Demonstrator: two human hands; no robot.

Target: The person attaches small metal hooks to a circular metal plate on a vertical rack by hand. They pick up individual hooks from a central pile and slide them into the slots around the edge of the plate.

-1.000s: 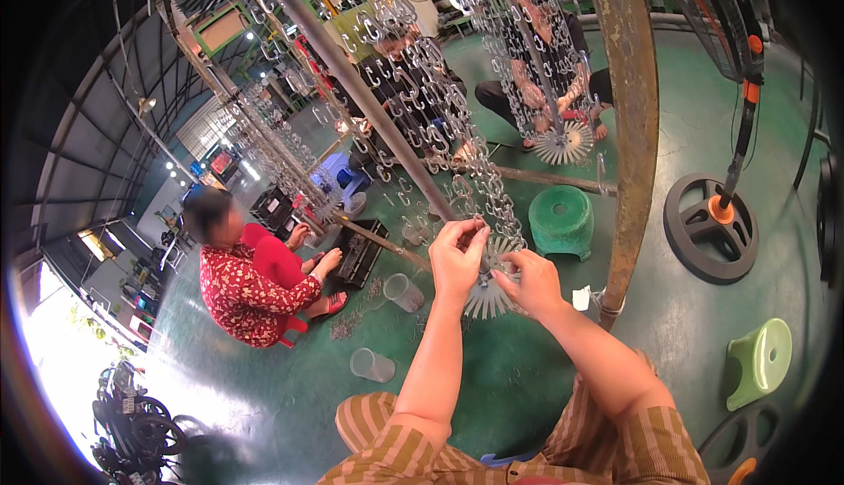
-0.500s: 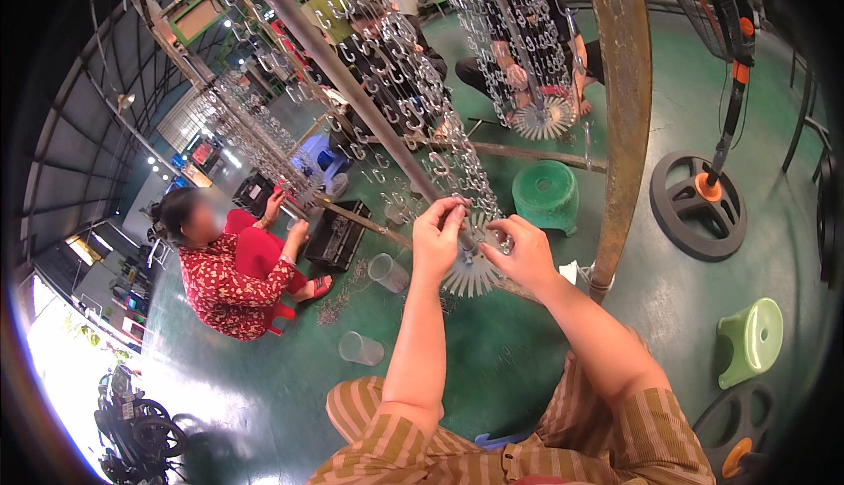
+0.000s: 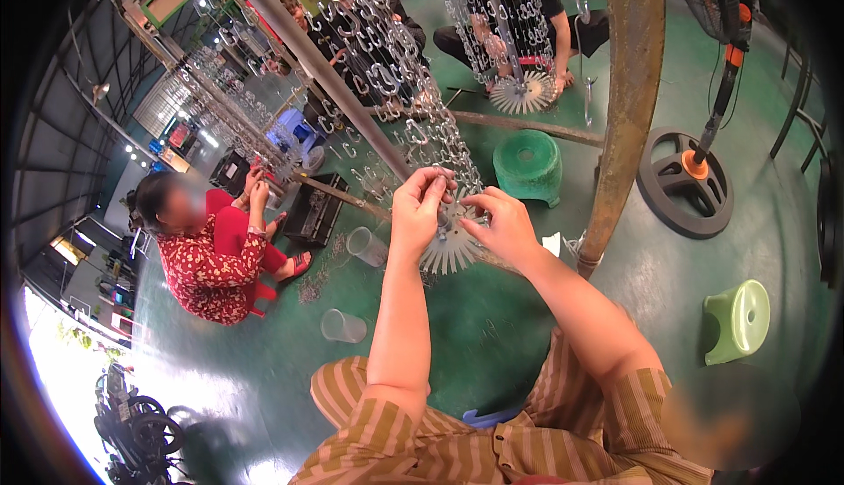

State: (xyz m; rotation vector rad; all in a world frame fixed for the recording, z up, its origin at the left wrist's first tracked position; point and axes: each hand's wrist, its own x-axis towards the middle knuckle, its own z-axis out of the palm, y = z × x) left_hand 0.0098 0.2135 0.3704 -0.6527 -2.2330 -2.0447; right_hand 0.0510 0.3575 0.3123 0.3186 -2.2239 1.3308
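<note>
Strands of shiny metal hooks [image 3: 453, 138] hang along a slanted grey pole [image 3: 352, 107] in front of me. At their lower end is a round metal disc with a slotted rim [image 3: 450, 252]. My left hand [image 3: 418, 208] is closed beside the pole's foot, thumb and fingers pinched on a small metal hook. Just to its right, my right hand [image 3: 503, 226] has thumb and forefinger bent together over the disc's upper edge. What its fingertips hold is too small to make out. Both hands are close together but apart.
A person in a red patterned top [image 3: 207, 261] sits at the left by a similar rack; others work behind the strands. Clear plastic cups [image 3: 343, 326], a black crate [image 3: 315, 212], a green stool [image 3: 527, 167], a light green stool [image 3: 738, 321] and a wheeled fan base [image 3: 686, 182] stand around. A rusty post [image 3: 622, 89] rises at right.
The whole view has shifted, so things appear further left and higher. My hands stay at the disc, fingertips slightly shifted. The person in red has brought their hands closer together.
</note>
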